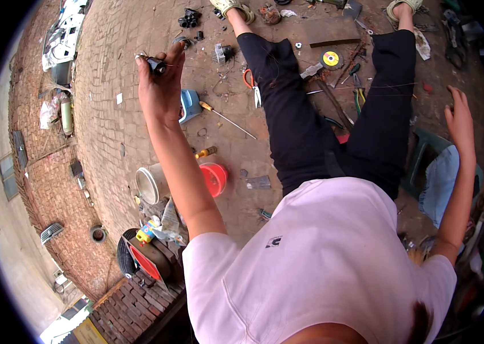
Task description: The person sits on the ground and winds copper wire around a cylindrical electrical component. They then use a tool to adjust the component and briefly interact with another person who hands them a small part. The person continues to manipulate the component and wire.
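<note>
Right hand (461,117), fingers loosely extended and nothing visible in its grasp, right of the dark trousers (311,120). Farther out, the left hand (163,86), partly curled, holds a small black part (156,66) between thumb and fingers; a firm, steady pinch should keep it from dropping among the black components (189,18) on the ground (107,129) beyond

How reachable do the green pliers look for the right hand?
Probably yes: the right hand looks empty, though the right leg lies between it and the green pliers, so it would likely reach over.
</note>
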{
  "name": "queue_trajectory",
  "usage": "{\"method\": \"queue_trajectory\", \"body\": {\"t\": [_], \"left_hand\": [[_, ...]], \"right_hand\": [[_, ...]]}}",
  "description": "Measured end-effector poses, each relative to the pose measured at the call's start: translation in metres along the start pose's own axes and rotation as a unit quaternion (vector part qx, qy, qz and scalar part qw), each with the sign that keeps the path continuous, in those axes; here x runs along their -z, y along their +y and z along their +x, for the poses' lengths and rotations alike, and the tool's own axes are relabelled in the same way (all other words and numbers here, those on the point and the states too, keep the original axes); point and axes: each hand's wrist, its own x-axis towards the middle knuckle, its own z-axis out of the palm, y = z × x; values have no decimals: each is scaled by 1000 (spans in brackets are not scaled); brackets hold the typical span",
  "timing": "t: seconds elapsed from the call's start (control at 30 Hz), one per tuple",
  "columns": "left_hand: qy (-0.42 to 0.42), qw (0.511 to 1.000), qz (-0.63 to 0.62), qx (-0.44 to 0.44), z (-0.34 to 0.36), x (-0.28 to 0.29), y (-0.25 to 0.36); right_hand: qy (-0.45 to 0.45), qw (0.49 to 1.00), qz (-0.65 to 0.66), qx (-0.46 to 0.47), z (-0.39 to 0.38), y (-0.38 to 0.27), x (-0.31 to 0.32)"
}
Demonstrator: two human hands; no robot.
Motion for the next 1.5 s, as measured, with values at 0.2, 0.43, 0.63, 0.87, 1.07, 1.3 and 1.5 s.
{"method": "queue_trajectory", "body": {"t": [0.2, 0.43, 0.63, 0.87, 1.07, 1.3, 1.5], "left_hand": [[-92, 996, -20, -3, -44, -62, -5], [-105, 990, -53, 75, -72, -97, -16], [-100, 986, -67, 117, -76, -98, -38], [-93, 968, -158, 169, -79, -104, -47], [-56, 958, -214, 184, -77, -103, -41], [-54, 941, -255, 217, -69, -103, -54], [176, 937, -296, 57, -14, -19, -64]], "right_hand": [[-49, 842, 516, 149, 27, -184, 8], [-127, 731, 646, 180, 9, -304, -17], [-174, 735, 637, 154, 12, -294, -19], [-121, 735, 652, 143, 7, -297, -23], [-139, 754, 628, 133, 8, -298, -21], [-103, 785, 598, 122, 5, -302, -29], [-31, 784, 608, 122, -9, -264, 3]]}}
